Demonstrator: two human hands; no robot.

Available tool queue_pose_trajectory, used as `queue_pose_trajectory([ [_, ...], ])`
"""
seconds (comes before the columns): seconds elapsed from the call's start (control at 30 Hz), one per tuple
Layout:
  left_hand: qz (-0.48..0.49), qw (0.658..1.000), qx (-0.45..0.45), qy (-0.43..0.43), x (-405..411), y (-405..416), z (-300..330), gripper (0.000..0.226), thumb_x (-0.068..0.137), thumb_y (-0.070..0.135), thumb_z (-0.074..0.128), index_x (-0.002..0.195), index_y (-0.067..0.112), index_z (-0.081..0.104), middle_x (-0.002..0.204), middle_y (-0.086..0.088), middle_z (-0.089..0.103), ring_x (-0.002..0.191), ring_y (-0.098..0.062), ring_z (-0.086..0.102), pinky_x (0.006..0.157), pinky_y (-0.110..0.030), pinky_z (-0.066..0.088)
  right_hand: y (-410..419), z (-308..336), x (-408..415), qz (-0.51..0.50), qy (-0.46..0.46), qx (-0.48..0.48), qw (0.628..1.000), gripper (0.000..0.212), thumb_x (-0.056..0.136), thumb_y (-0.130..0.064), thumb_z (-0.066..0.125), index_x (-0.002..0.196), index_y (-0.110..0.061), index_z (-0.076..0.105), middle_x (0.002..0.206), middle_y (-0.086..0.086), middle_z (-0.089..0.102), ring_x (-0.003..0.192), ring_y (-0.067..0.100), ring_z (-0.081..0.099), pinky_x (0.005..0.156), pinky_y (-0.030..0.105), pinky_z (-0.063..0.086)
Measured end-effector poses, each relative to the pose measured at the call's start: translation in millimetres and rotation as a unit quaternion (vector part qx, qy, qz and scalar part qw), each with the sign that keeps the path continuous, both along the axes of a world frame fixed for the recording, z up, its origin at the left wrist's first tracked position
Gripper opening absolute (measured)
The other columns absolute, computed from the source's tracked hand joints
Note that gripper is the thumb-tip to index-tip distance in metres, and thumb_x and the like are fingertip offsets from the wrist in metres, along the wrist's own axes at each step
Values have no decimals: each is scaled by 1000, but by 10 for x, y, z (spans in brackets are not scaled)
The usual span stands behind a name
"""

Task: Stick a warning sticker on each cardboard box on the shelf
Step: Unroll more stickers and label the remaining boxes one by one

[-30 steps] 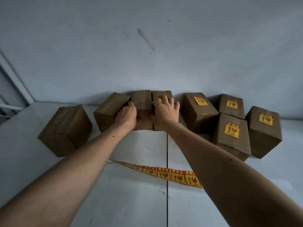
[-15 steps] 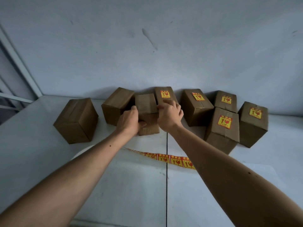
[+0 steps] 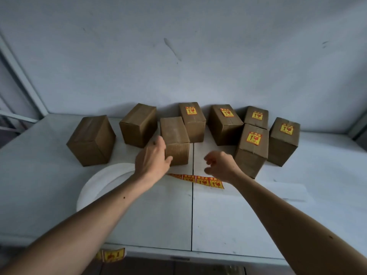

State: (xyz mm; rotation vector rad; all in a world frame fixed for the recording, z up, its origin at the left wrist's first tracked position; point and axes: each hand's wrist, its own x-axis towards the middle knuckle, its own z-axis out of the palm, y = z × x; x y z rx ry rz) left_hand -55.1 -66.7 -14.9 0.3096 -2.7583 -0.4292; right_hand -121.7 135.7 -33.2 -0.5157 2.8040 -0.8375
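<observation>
Several brown cardboard boxes stand on the white shelf point(image 3: 218, 215) near the wall. A bare box point(image 3: 174, 139) stands forward of the row; my left hand point(image 3: 153, 159) rests against its left front corner, fingers spread. Two more unlabelled boxes stand to the left, a near one point(image 3: 92, 140) and a farther one point(image 3: 139, 125). A stickered box point(image 3: 191, 120) sits just behind the bare one, and several stickered boxes point(image 3: 252, 147) cluster at the right. My right hand point(image 3: 220, 165) hovers empty with curled fingers above a strip of yellow-red warning stickers point(image 3: 200, 179).
A white round plate or disc point(image 3: 99, 187) lies on the shelf under my left forearm. A white backing sheet point(image 3: 282, 191) lies at the right. More stickers point(image 3: 113, 256) hang below the shelf's front edge. A metal frame post point(image 3: 23, 76) rises at the left.
The bare box has been pulled forward out of the row. My right hand has left the box tops and dropped toward the sticker strip. The view has pulled back.
</observation>
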Motion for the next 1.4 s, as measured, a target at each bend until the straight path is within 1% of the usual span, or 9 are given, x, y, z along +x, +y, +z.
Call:
queue_pose_trajectory([
  [0.13, -101, 992, -3, -71, -4, 265, -172, 21, 86, 34, 69, 91, 22, 53, 96, 5, 60, 77, -9, 56, 61, -21, 42, 180, -101, 58, 57, -36, 77, 995, 52, 80, -17, 75, 129, -12, 57, 128, 6, 59, 114, 20, 58, 83, 20, 48],
  [0.33, -233, 955, 33, -181, -90, 525, -439, 28, 79, 32, 74, 103, 23, 67, 107, 4, 58, 95, -13, 56, 82, -33, 50, 299, -155, 58, 79, 7, 126, 989, 47, 79, -22, 77, 123, -15, 62, 125, 6, 58, 110, 18, 59, 79, 20, 48],
  [0.6, -235, 951, 38, -199, -147, 507, -486, 44, 72, 38, 79, 112, 25, 67, 110, 6, 53, 100, -13, 51, 82, -32, 46, 352, -205, 15, 93, 40, 108, 989, 35, 77, -28, 78, 109, -18, 71, 112, 0, 67, 94, 11, 63, 73, 25, 57],
  [0.8, -229, 953, 35, -194, -147, 512, -487, 47, 71, 38, 80, 114, 24, 66, 111, 6, 53, 103, -13, 51, 82, -32, 46, 354, -217, 7, 107, 26, 100, 989, 34, 82, -26, 74, 114, -17, 69, 115, 0, 66, 99, 14, 65, 77, 24, 56],
  [1.0, -221, 954, 35, -201, -137, 527, -473, 51, 71, 37, 81, 118, 24, 64, 113, 6, 52, 104, -13, 50, 87, -35, 47, 370, -254, 0, 97, 52, 93, 990, 13, 87, -21, 68, 99, -17, 71, 106, 1, 69, 90, 12, 66, 73, 30, 59],
  [1.13, -219, 955, 30, -200, -147, 535, -474, 52, 71, 37, 81, 119, 25, 63, 115, 7, 52, 106, -13, 50, 88, -35, 47, 360, -203, -36, 64, 32, 53, 996, 7, 91, -15, 62, 98, -17, 64, 103, 3, 68, 93, 18, 67, 76, 34, 60],
  [1.27, -241, 949, 1, -205, -159, 491, -490, 48, 73, 40, 77, 117, 26, 63, 118, 5, 52, 106, -12, 51, 88, -32, 47, 238, 52, -114, 6, 35, -43, 998, 6, 93, -13, 57, 99, -17, 56, 102, 4, 66, 92, 16, 66, 70, 23, 55],
  [1.33, -248, 952, 8, -178, -140, 446, -440, 44, 77, 41, 74, 117, 26, 63, 120, 7, 54, 105, -10, 52, 84, -27, 46, 129, 235, -191, 5, 30, -98, 995, 13, 93, -11, 56, 105, -16, 56, 102, 1, 62, 92, 12, 62, 67, 16, 49],
  [1.4, -229, 965, 61, -116, -130, 361, -317, 39, 82, 37, 73, 117, 22, 64, 116, 6, 60, 99, -9, 56, 74, -22, 43, -16, 433, -319, 12, 31, -146, 989, 22, 90, -6, 58, 110, -17, 57, 102, -1, 61, 97, 14, 63, 71, 20, 52],
])
